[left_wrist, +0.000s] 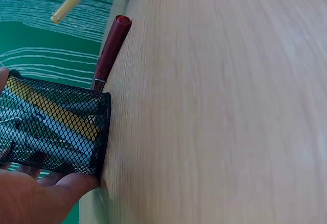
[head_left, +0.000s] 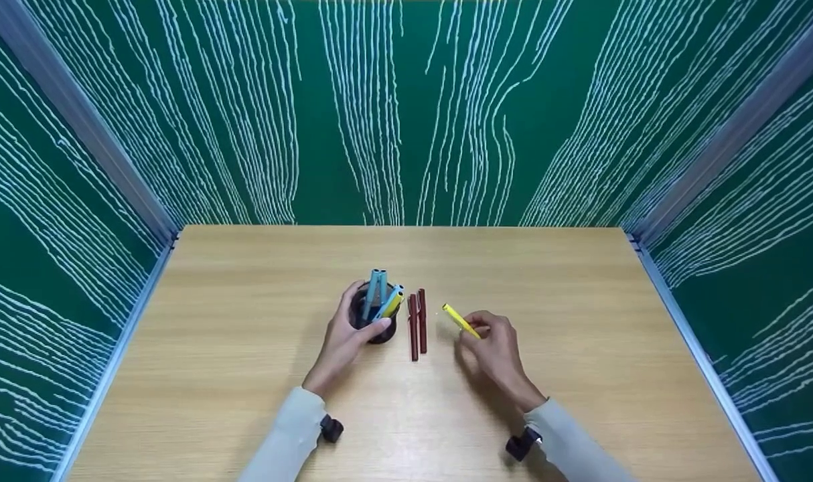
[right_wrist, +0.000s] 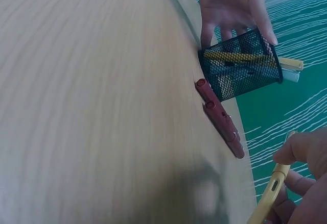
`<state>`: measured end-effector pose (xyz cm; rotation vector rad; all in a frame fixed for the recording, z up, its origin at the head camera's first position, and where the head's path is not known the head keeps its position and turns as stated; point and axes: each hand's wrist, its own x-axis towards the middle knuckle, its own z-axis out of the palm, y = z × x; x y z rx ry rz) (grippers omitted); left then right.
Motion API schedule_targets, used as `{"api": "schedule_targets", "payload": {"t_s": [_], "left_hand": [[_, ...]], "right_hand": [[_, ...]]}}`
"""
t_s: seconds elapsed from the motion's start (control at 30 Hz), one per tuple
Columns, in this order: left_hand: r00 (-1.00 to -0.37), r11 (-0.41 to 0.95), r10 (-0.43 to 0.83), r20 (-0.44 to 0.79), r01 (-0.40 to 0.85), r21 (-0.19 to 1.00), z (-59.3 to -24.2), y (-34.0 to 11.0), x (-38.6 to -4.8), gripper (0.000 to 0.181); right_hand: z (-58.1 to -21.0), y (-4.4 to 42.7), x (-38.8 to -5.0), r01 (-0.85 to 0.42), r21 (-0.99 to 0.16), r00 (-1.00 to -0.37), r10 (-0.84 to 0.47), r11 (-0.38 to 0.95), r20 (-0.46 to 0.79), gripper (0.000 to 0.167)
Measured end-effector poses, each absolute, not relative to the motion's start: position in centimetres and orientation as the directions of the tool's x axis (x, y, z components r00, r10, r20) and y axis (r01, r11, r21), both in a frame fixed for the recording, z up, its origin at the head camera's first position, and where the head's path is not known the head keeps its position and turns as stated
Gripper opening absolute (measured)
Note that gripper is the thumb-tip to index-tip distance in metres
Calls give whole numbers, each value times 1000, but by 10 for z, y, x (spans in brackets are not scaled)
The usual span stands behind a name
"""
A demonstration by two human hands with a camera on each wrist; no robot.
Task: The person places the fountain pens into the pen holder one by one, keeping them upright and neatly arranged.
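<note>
Your left grip [head_left: 339, 339] curls round the mesh cup [head_left: 384, 335]; your right grip [head_left: 497, 346] pinches a yellow pen [head_left: 459, 319]; two maroon pens [head_left: 414, 328] lie between.

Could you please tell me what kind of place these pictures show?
Probably a work booth, perhaps for recording: a wood-grain table stands enclosed on three sides by green, white-streaked walls, and grey posts rise at its far corners.

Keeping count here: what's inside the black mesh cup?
The mesh cup holds blue pens, at least three, and one yellow pen. Pens and the left hand cover part of the interior; I can't see there.
</note>
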<state>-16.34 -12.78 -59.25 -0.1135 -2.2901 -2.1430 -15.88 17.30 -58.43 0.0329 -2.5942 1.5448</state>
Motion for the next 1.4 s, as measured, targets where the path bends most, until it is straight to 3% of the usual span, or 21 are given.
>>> {"api": "schedule_targets", "payload": {"t_s": [0.37,0.53,1.4], "left_hand": [[-996,53,54,66,68,996,-594,-128,-163,92],[-992,53,64,113,116,992,-594,-128,-164,90],[-995,58,56,82,85,995,-591,-126,-163,92]], "right_hand": [[-577,167,-161,-61,-895,-982,132,441,132,20],[-575,166,-162,-96,-904,-976,137,417,167,17],[-560,158,-163,-61,-953,-985,139,297,106,12]]}}
